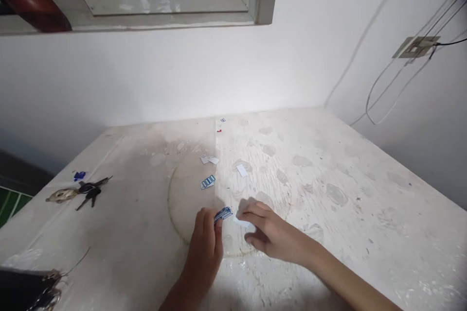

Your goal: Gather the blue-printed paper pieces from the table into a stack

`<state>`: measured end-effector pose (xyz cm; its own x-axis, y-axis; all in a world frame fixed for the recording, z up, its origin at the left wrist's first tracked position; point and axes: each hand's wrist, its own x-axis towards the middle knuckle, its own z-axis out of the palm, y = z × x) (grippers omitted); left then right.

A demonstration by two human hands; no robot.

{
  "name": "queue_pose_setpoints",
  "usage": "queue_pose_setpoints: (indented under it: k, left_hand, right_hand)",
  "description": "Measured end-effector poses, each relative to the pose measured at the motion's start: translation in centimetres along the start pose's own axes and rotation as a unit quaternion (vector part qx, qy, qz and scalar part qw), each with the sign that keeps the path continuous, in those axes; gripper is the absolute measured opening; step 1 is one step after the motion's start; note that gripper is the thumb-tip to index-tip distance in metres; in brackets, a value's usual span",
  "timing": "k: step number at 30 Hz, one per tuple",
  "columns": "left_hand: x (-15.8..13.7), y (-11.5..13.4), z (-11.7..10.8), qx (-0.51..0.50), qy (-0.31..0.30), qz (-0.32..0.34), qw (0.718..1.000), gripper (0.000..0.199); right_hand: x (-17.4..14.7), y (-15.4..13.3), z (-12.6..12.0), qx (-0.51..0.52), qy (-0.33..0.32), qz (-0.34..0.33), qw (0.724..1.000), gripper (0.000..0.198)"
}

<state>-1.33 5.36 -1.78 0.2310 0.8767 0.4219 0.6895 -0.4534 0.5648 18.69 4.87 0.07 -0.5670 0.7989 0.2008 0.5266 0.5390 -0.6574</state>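
Note:
My left hand [207, 233] pinches a small stack of blue-and-white printed cards [223, 214] between thumb and fingers. Just to its right, my right hand [264, 228] reaches over a small white card [241, 221] lying on the table. Its thumb stands apart from the fingers, whose tips are at the card; whether they touch it I cannot tell. Beyond my hands lies a group of blue-bordered cards [207, 182]. One plain white card [241, 170] rests to the right of that group, and two pale cards [209, 160] lie farther back.
The table [138, 233] has a clear plastic-like cover. Keys [89, 192] and a crumpled blue piece [79, 175] lie at the left. A dark object [24, 289] occupies the near left corner. Small blue and red bits [219, 130] lie at the back, before the white wall [204, 73].

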Motion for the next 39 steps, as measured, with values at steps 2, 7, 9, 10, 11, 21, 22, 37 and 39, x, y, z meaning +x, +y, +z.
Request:
queue_pose_setpoints:
  k: [2, 7, 9, 10, 11, 21, 22, 37, 39]
  left_hand:
    - [-0.4, -0.2, 0.3, 0.004, 0.011, 0.036, 0.999, 0.015]
    - [-1.1, -1.1, -0.8, 0.012, 0.043, 0.067, 0.997, 0.019]
    - [-1.1, -1.4, -1.4, 0.028, 0.061, 0.077, 0.995, 0.019]
    - [-1.1, -1.6, -1.6, 0.034, 0.065, 0.081, 0.994, 0.019]
    - [-1.1, -1.7, -1.7, 0.039, 0.066, 0.082, 0.994, 0.019]
    - [-1.9, -2.7, -1.7, 0.052, 0.052, 0.076, 0.994, 0.02]
    - [-2.0, -2.8, -1.7, 0.053, 0.047, 0.074, 0.995, 0.02]
    - [-4.8, 5.2, -1.8, -0.078, -0.115, 0.046, 0.989, 0.023]
    - [-7.1, 6.4, -1.6, -0.064, -0.17, 0.064, 0.981, 0.024]
  right_hand:
    - [-0.5, -0.2, 0.8, -0.002, 0.023, 0.007, 1.0, 0.037]
    - [-0.8, 0.0, 2.8, -0.031, 0.074, 0.013, 0.997, 0.038]
    - [-0.7, 0.3, 3.2, -0.06, 0.097, -0.003, 0.993, 0.038]
    - [-0.8, 0.5, 3.3, -0.074, 0.108, -0.013, 0.991, 0.038]
    - [-0.8, 0.6, 3.5, -0.087, 0.118, -0.022, 0.989, 0.038]
    - [-2.1, 1.2, 4.2, -0.13, 0.205, -0.065, 0.968, 0.056]
    - [-2.3, 1.3, 4.2, -0.129, 0.213, -0.065, 0.966, 0.056]
    - [-6.0, -3.5, -2.7, 0.049, 0.333, 0.029, 0.941, 0.019]
    - [-8.8, -4.9, -2.5, 0.106, 0.29, 0.054, 0.95, 0.015]
